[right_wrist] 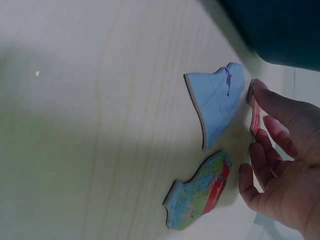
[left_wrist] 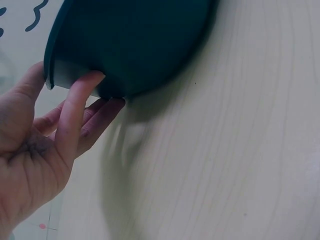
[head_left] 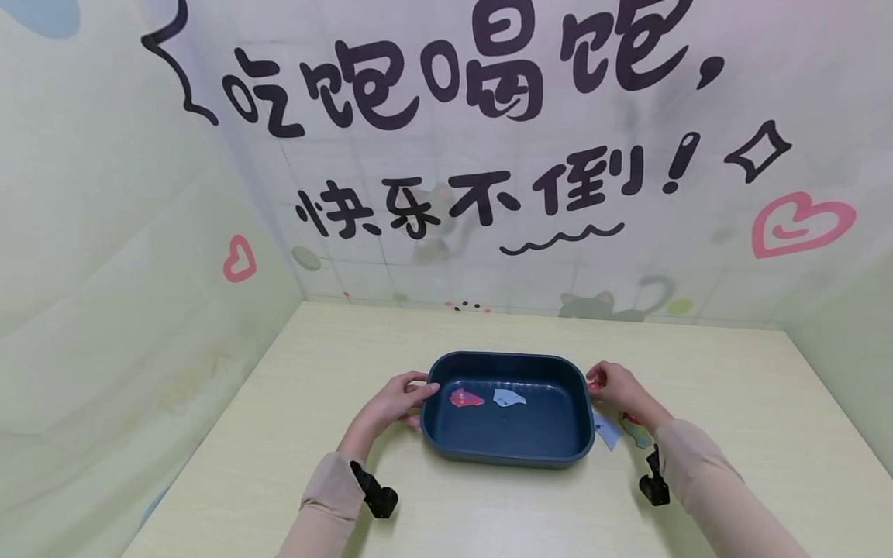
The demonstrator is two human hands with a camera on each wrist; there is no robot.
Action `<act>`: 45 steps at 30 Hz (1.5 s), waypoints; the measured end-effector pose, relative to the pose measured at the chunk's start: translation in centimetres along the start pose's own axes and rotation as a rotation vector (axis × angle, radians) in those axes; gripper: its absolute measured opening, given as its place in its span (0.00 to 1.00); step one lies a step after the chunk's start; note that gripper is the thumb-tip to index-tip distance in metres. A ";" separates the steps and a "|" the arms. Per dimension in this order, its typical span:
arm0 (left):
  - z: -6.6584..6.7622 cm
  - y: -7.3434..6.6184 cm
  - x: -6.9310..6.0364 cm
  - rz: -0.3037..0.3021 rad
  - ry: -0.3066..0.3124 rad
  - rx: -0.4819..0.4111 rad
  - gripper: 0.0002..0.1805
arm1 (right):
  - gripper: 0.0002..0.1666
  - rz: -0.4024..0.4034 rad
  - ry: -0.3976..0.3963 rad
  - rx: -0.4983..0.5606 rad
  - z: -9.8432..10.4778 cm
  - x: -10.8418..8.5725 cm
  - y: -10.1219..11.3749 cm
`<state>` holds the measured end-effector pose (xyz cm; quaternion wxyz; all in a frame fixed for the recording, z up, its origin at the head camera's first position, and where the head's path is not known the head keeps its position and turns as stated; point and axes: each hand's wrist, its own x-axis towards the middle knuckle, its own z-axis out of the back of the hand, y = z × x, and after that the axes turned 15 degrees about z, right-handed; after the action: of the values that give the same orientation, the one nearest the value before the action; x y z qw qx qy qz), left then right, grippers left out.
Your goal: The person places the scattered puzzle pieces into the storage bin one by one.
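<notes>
A dark blue rectangular tray (head_left: 508, 457) stands on the table. My left hand (head_left: 392, 403) grips its left side, the thumb over the rim and the fingers against the outer wall, as the left wrist view also shows. In the tray lie a pink-red puzzle piece (head_left: 466, 398) and a pale blue puzzle piece (head_left: 508, 397), apart from each other. Just beyond the tray's right wall, my right hand (right_wrist: 295, 155) pinches a red puzzle piece (right_wrist: 255, 117) between thumb and fingers. Beside that hand lie a light blue puzzle piece (right_wrist: 217, 100) and a green-and-red puzzle piece (right_wrist: 199, 192).
The pale wooden table (head_left: 279, 465) extends around the tray. A printed cloth (head_left: 418, 287) with black lettering hangs behind it, and cloth also hangs at both sides. Each wrist carries a black camera mount (head_left: 380, 496).
</notes>
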<state>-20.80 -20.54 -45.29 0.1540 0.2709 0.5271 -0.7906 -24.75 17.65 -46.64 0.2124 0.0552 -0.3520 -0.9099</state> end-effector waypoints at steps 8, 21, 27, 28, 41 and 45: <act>0.1 -0.1 -0.1 0.005 -0.002 -0.005 0.33 | 0.11 -0.019 0.027 -0.016 0.1 0.2 0.6; -0.2 -0.2 0.1 0.016 -0.009 -0.005 0.32 | 0.07 -0.071 0.036 0.032 0.7 -0.1 1.3; -0.1 -0.2 0.1 0.012 -0.014 -0.001 0.32 | 0.07 -0.072 0.026 0.144 1.5 -0.4 1.3; -0.1 -0.2 0.1 0.012 -0.015 -0.002 0.32 | 0.07 -0.073 0.024 0.165 1.6 -0.5 1.4; 0.0 -0.3 0.1 0.013 -0.019 -0.003 0.32 | 0.15 -0.024 -0.013 0.213 3.0 -0.4 2.2; 0.0 -0.2 0.1 0.011 -0.017 0.000 0.32 | 0.11 0.002 -0.013 0.180 3.3 -0.4 2.6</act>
<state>-20.94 -20.46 -45.18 0.1627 0.2669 0.5245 -0.7919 -24.30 18.14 -42.44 0.2050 0.0677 -0.4337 -0.8748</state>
